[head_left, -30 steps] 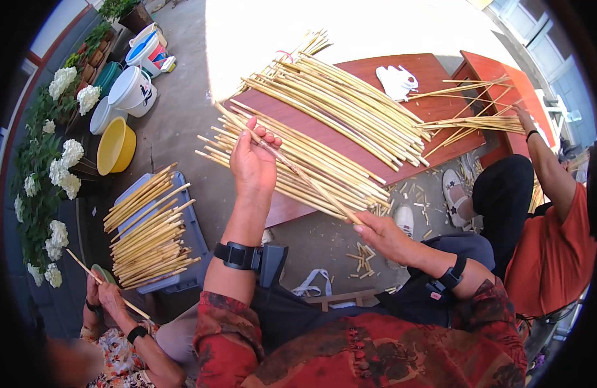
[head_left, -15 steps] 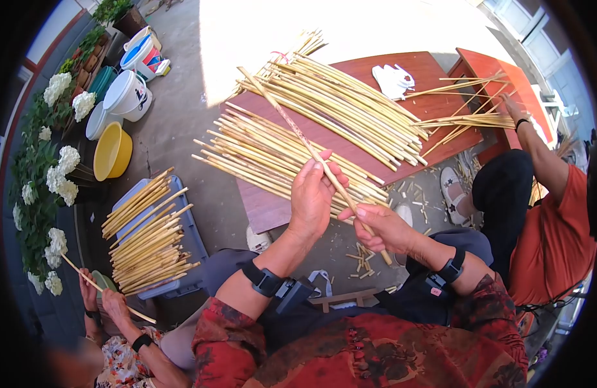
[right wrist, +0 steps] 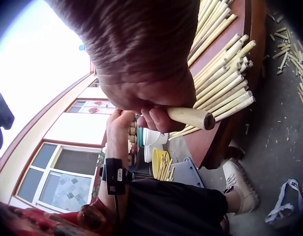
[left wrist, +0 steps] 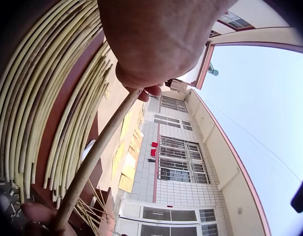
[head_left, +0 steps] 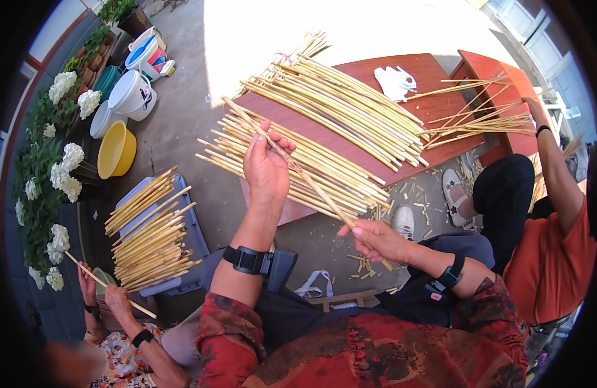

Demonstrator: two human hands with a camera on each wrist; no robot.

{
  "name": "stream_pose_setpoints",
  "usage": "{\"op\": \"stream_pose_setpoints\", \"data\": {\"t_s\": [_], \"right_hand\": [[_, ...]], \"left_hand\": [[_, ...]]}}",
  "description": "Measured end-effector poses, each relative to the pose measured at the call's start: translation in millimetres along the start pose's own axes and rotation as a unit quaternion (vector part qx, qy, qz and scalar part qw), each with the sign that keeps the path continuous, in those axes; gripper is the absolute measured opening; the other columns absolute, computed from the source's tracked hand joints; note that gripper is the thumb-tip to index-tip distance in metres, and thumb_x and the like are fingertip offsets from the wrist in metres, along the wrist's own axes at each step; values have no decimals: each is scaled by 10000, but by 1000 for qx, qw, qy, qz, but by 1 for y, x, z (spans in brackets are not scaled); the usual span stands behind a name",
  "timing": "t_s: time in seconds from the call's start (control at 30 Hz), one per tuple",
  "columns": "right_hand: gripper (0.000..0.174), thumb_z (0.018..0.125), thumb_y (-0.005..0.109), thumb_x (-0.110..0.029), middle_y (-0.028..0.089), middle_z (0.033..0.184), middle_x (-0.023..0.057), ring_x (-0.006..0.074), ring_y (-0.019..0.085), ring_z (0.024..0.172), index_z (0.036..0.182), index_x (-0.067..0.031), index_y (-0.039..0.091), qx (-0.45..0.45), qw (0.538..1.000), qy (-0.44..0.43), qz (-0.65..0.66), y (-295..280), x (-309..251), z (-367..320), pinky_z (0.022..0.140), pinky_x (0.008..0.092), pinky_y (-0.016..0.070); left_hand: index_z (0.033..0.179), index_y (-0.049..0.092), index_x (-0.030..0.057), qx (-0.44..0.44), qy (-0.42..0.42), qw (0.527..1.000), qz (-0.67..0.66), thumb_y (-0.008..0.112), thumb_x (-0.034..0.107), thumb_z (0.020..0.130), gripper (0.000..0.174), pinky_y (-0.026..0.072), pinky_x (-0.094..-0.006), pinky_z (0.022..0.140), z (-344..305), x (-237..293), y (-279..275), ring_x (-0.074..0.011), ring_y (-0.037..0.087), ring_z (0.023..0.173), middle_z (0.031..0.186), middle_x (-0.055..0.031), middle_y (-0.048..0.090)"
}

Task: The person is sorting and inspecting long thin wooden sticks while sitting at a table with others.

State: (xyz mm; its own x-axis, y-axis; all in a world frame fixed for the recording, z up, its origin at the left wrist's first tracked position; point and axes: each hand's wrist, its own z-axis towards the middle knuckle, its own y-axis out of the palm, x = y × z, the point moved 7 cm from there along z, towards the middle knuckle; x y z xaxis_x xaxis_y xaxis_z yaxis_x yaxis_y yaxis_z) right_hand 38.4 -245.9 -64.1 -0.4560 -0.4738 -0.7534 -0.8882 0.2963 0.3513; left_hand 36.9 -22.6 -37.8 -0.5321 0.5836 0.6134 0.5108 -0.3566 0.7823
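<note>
A pale yellow stick with brown blotches runs slantwise between my two hands in the head view. My left hand, palm up, holds it partway toward the far end between thumb and loosely curled fingers. Near the other end my right hand pinches it, and a short cut end pokes out past the fingers in the right wrist view. Below the stick, similar sticks lie in a row on the reddish table, their ends close to my right hand.
A second row of sticks and white gloves lie farther back. Short cut pieces litter the floor. At left, a blue tray bears more sticks beside a person holding one. Another person reaches toward thin sticks at right.
My left hand slid down the stick close to my right hand, then went back up toward the far end. The stick's far end swung right and back left. The right hand kept its grip.
</note>
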Motion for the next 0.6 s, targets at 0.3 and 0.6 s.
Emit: {"op": "stream_pose_setpoints", "data": {"t_s": [0.3, 0.6], "right_hand": [[296, 923, 339, -301, 362, 565, -31, 36, 321, 417, 1087, -95, 474, 93, 991, -61, -68, -16, -12, 5, 372, 166, 268], [326, 914, 343, -341, 379, 594, -23, 33, 303, 425, 1079, -91, 471, 57, 998, -29, 28, -17, -18, 7, 372, 160, 249]], "left_hand": [[1202, 319, -44, -35, -126, 989, 65, 316, 116, 901, 340, 455, -327, 715, -45, -53, 17, -163, 500, 740, 846, -86, 487], [1231, 285, -51, -66, -223, 965, 121, 305, 123, 902, 373, 438, -305, 714, -85, -76, 31, -159, 509, 783, 886, -77, 490]]}}
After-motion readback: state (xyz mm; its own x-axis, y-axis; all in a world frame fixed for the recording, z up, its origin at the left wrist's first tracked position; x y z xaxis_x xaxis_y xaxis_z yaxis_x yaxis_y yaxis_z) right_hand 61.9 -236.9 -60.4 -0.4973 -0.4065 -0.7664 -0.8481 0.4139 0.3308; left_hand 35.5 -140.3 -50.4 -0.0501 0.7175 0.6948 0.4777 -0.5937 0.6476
